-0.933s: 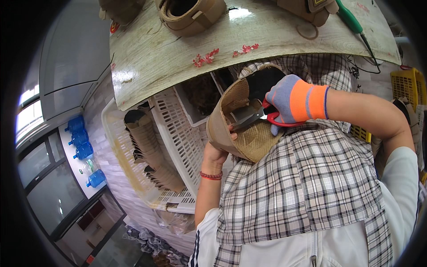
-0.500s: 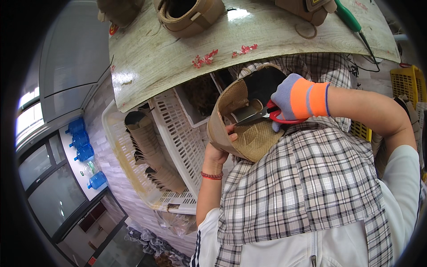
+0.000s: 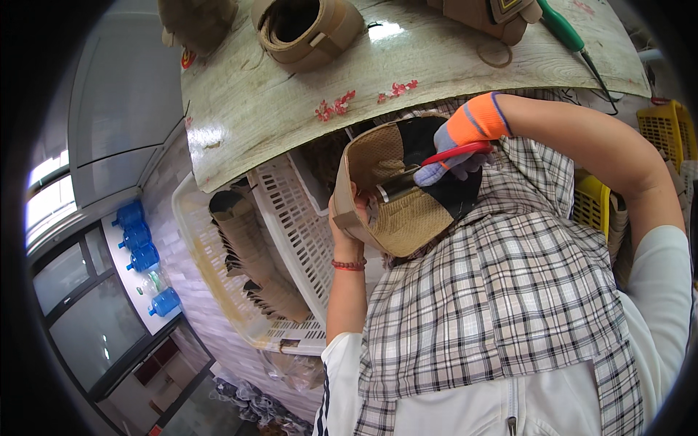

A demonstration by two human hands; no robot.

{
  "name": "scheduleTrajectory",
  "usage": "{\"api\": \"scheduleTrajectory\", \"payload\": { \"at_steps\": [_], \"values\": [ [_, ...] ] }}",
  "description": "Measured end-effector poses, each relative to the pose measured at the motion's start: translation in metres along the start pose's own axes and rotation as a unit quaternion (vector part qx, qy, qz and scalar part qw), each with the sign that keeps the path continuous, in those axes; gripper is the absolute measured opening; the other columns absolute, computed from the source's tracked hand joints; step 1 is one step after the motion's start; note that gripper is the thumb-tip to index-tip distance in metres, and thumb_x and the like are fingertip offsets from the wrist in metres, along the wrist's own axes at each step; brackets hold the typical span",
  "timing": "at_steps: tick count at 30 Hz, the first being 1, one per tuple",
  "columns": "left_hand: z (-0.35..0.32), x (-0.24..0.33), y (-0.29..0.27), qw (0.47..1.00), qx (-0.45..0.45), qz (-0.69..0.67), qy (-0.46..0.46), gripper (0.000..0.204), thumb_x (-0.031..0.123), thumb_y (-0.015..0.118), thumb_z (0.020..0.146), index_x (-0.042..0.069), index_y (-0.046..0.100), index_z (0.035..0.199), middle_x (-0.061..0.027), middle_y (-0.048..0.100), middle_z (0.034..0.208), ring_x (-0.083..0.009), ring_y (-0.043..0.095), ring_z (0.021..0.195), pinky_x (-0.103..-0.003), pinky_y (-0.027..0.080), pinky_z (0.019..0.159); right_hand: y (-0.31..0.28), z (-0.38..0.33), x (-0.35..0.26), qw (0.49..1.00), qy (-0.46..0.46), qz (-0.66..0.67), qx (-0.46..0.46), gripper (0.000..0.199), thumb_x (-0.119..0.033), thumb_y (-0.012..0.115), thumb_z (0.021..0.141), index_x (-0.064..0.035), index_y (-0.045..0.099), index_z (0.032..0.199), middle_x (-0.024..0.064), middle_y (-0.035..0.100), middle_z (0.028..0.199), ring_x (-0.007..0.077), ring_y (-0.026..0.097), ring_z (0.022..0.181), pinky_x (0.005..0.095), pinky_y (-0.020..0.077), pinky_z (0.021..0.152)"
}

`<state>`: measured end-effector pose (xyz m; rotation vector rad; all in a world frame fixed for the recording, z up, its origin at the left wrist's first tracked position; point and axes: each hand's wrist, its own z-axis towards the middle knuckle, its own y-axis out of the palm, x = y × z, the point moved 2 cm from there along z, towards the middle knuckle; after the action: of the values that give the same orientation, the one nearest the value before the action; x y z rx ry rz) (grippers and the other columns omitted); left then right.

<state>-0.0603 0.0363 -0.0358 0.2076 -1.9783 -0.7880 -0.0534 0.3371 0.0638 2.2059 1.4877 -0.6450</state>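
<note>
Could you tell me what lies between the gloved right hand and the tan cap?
In the head view, red-handled scissors bridge the right hand and the tan cap, blades resting against the cap.

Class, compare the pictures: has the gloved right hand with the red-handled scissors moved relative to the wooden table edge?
Yes. The gloved right hand has shifted slightly up toward the wooden table edge; the red-handled scissors remain at the tan cap.
</note>
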Motion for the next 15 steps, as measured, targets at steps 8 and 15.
{"api": "scheduleTrajectory", "payload": {
  "at_steps": [8, 15],
  "values": [
    [0.002, 0.005, 0.003, 1.000, 0.005, 0.005, 0.008, 0.023, 0.019, 0.054, 0.098, 0.001, 0.067, 0.108, -0.0080, 0.066, 0.106, -0.0269, 0.063, 0.091, -0.045, 0.053, 0.073, -0.002, -0.014, -0.032, 0.999, 0.031, -0.003, 0.032, 0.086, -0.080, 0.049, 0.085, 0.0033, 0.072, 0.085, 0.0073, 0.056, 0.058, 0.0186, 0.055, 0.048, 0.0313, 0.0480, 0.045],
    [0.000, 0.013, 0.000, 0.998, -0.029, 0.057, -0.020, 0.034, 0.020, 0.069, 0.093, 0.006, 0.063, 0.124, -0.0072, 0.070, 0.116, -0.0239, 0.067, 0.102, -0.040, 0.055, 0.079, 0.000, -0.006, -0.028, 0.996, 0.032, -0.020, 0.083, 0.079, -0.079, 0.058, 0.079, -0.0016, 0.071, 0.074, 0.0056, 0.058, 0.058, 0.0175, 0.055, 0.047, 0.0307, 0.0474, 0.046]
  ]
}}
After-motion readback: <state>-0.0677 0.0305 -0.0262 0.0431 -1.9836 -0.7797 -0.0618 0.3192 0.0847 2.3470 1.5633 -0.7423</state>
